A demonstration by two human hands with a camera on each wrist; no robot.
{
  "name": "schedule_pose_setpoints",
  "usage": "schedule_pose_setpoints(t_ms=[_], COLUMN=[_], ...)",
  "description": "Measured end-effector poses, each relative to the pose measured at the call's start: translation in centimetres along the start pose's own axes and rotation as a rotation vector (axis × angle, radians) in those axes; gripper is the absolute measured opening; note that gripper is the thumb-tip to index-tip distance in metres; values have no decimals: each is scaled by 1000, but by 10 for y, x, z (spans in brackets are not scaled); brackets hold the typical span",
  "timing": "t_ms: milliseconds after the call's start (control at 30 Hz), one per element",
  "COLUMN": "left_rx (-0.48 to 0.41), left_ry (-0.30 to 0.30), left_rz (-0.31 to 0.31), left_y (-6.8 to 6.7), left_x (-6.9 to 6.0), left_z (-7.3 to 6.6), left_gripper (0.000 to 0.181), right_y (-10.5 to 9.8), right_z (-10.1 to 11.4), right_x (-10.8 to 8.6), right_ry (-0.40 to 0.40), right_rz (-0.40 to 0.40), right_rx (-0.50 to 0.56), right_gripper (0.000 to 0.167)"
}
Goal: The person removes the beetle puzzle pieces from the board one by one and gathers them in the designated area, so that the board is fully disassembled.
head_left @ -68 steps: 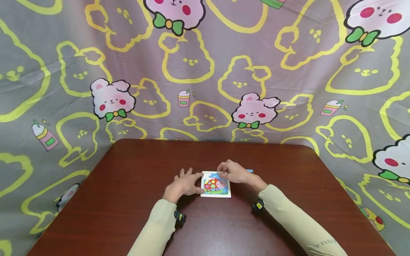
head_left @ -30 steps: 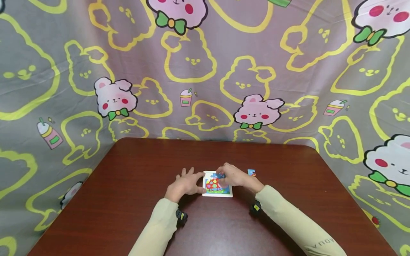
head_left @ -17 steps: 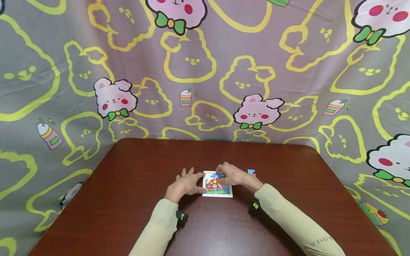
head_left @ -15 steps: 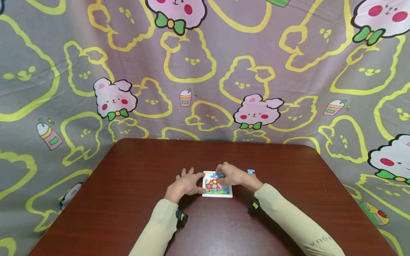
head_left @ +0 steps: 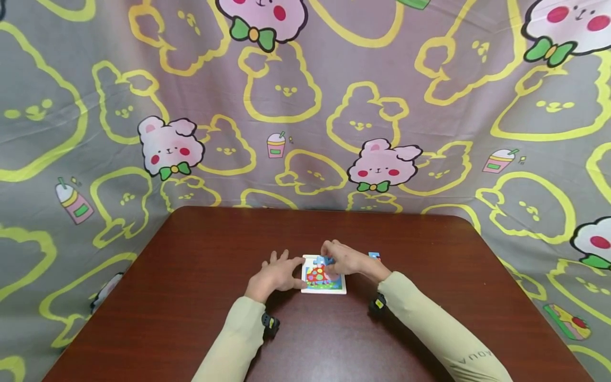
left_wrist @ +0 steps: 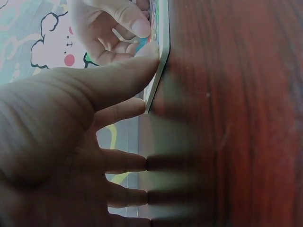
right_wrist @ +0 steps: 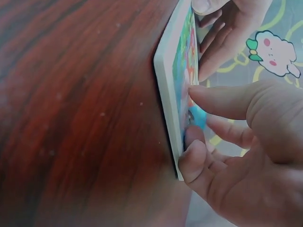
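A square jigsaw puzzle (head_left: 317,275) in a white frame lies on the table, showing a red, spotted ladybug on blue and green. My left hand (head_left: 274,275) rests at its left side with fingers spread. In the left wrist view the thumb (left_wrist: 128,71) and index finger touch the frame's edge, and other fingertips stand on the table. My right hand (head_left: 347,259) is over the upper right of the puzzle. Its thumb and fingers pinch a blue puzzle piece (right_wrist: 199,117), which looks tilted up from the board. The fingers partly hide this piece.
Another blue puzzle piece (head_left: 374,255) lies on the brown table (head_left: 215,239) behind the right wrist and is partly covered by it. A patterned cloth (head_left: 296,79) hangs behind the table. Each wrist wears a small black camera.
Earlier the right hand moved left and down onto the puzzle, uncovering more of the loose piece. Since half a second ago it has risen slightly, and the pinched blue piece has tilted up. The left hand stays put.
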State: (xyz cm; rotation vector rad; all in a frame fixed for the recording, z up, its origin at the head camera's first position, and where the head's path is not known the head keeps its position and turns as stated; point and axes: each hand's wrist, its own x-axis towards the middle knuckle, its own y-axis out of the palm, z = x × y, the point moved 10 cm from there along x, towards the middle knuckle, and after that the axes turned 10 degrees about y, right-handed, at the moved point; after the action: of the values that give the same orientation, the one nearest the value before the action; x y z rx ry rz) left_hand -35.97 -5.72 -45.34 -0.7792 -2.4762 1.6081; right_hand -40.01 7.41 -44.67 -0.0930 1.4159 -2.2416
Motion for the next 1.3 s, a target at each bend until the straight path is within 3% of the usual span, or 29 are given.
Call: schedule_pose_setpoints(t_ms=[300, 567, 767, 1133, 1300], left_rx=[-6, 6, 13, 12, 22], left_ry=[2, 9, 9, -8, -14], left_rz=[13, 1, -10, -45, -56], left_y=[-5, -6, -10, -3, 3], left_x=[4, 17, 23, 18, 15], left_z=[5, 8, 10, 2, -2], left_gripper=[65, 65, 65, 65, 65], right_y=[-5, -8, -8, -7, -8], right_z=[5, -1, -2, -2, -12], right_x=[3, 13, 22, 16, 7], right_ry=[-2, 11, -25, -92, -89], right_rz=[-51, -113, -91, 11, 11], right_rx=[18, 29, -15, 16, 33], right_gripper=[28, 20, 3, 13, 17])
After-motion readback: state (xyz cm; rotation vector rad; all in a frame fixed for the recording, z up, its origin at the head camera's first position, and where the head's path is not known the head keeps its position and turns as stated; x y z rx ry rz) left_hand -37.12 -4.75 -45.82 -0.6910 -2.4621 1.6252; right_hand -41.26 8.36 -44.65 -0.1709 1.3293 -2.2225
